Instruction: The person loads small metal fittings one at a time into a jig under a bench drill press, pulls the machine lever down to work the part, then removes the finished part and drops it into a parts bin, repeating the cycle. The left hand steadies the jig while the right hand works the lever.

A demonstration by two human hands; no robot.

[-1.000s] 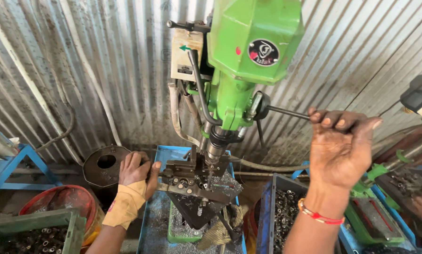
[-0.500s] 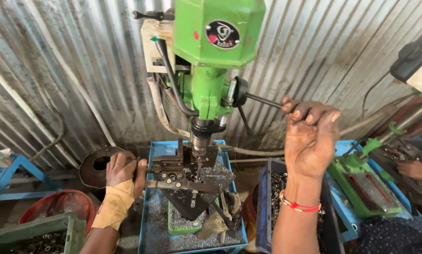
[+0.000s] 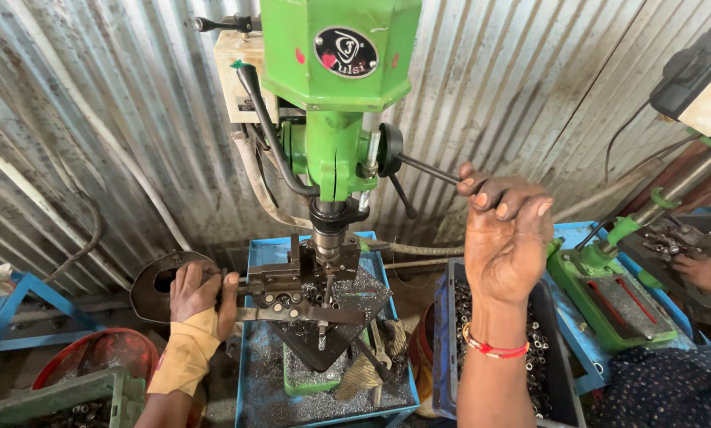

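Since half a second ago the view has closed in and swung so the green drill press (image 3: 336, 95) sits at the centre, while the right hand (image 3: 508, 230) remains clenched around the feed lever (image 3: 427, 169) at about 3 o'clock from the spindle. The left hand (image 3: 201, 292), wrapped at the wrist in a tan bandage, grasps the end of the vise jig (image 3: 300, 289) at 9 o'clock from the drill bit (image 3: 326, 255). The workpiece is clamped in that jig directly under the bit, above a blue tray (image 3: 252, 396) strewn with metal chips. To drill well, the person would likely pull the lever in a steady, even stroke, brace the jig firmly so it cannot twist, and keep the fingers clear of the spindle. A bin of small metal parts (image 3: 542, 349) lies at 4 o'clock; another person's hand (image 3: 700, 273) works at a second machine at the far right.
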